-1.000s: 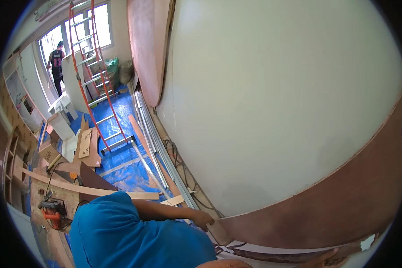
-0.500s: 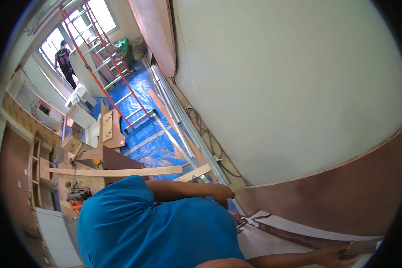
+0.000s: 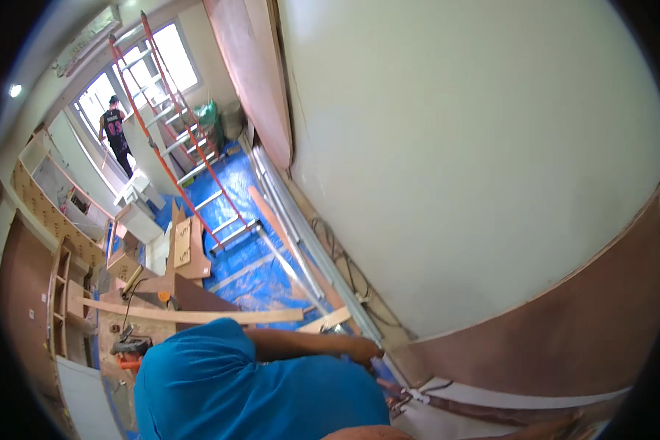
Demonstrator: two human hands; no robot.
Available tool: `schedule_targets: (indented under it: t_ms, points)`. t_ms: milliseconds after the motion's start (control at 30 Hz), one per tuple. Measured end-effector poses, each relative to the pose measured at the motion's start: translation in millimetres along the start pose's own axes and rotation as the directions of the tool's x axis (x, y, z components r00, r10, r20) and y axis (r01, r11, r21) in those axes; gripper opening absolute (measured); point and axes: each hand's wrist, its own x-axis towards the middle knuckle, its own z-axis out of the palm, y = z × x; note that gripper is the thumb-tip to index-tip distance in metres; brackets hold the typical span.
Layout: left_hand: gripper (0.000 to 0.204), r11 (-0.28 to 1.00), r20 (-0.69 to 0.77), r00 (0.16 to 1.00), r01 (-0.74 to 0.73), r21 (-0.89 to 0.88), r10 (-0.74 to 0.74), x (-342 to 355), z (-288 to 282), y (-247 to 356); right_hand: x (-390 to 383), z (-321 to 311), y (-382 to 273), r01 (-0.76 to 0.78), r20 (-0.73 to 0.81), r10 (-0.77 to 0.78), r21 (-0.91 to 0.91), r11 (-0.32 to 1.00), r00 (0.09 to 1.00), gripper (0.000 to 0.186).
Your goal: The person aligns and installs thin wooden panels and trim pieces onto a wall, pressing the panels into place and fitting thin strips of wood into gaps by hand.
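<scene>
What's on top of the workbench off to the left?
On the workbench I can see a long wooden strip and a red-and-black power tool. The blue sleeve covers the tool's near side, so anything behind it is hidden.

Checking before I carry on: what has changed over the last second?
The left hand has drawn back leftward from the left end of the brown panel. The right hand is at the lower edge; its hold can't be told. The view shifted with the head. The panel, ladder and co-worker look unmoved.
</scene>
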Motion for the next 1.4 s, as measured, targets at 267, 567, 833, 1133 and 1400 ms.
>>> schedule_targets:
  t_ms: [267, 567, 833, 1133, 1400]
  points:
    - [0.057, 0.994, 0.117, 0.989, 0.085, 0.073, -0.093, 20.3, 2.9, -16.1, 1.2, 1.9, -2.5, -0.022, -0.036, 0.022, -0.002, 1.0, 0.999, 0.069]
    - [0.058, 0.99, 0.088, 0.989, 0.113, 0.084, -0.12, -2.6, -5.8, 24.9, -0.5, 0.3, 6.6, -0.033, -0.084, 0.053, 0.222, 0.975, 0.995, 0.065]
    - [0.069, 0.988, 0.077, 0.986, 0.149, 0.026, -0.151, -8.0, -7.1, 36.9, 4.6, -2.3, 3.1, -0.059, -0.112, 0.101, 0.327, 0.943, 0.989, 0.075]
    - [0.055, 0.973, -0.1, 0.973, 0.197, -0.118, -0.209, -37.7, 17.2, 22.7, -4.2, -5.1, -3.1, -0.223, 0.012, 0.241, 0.422, 0.879, 0.971, 0.055]
    - [0.053, 0.953, -0.233, 0.938, 0.207, -0.223, -0.259, -86.6, 17.0, 41.2, 2.1, -12.7, -24.3, -0.038, -0.177, 0.181, 0.605, 0.796, 0.967, 0.049]
